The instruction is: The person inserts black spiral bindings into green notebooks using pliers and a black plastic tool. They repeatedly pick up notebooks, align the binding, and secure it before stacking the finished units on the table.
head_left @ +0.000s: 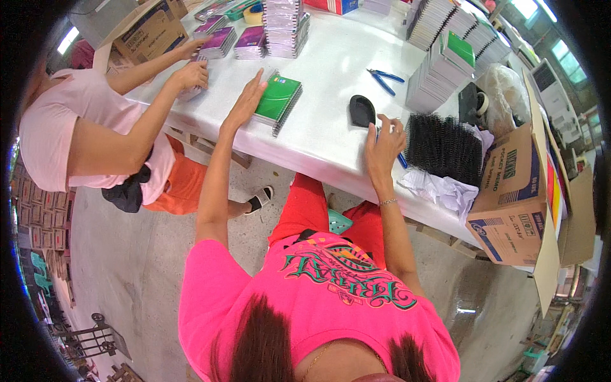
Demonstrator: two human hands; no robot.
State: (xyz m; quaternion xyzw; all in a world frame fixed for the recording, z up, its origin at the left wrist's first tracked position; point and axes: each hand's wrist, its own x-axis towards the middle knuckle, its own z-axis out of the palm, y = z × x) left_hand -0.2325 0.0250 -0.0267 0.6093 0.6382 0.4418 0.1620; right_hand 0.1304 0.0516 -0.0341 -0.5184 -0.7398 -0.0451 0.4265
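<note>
My left hand (245,100) lies flat, fingers apart, on the left edge of a short stack of green spiral notebooks (278,100) on the white table (331,83). My right hand (384,145) is at the table's near edge, fingers curled around a thin blue tool that pokes out below it. A small black dish (362,111) sits just left of that hand. A heap of black spiral binding coils (443,148) lies right beside it.
A person in a pink shirt (48,137) works at the left with purple notebooks (219,41). Blue pliers (384,79), tall notebook stacks (445,67), crumpled white paper (439,188) and an open cardboard box (515,191) crowd the table's right side.
</note>
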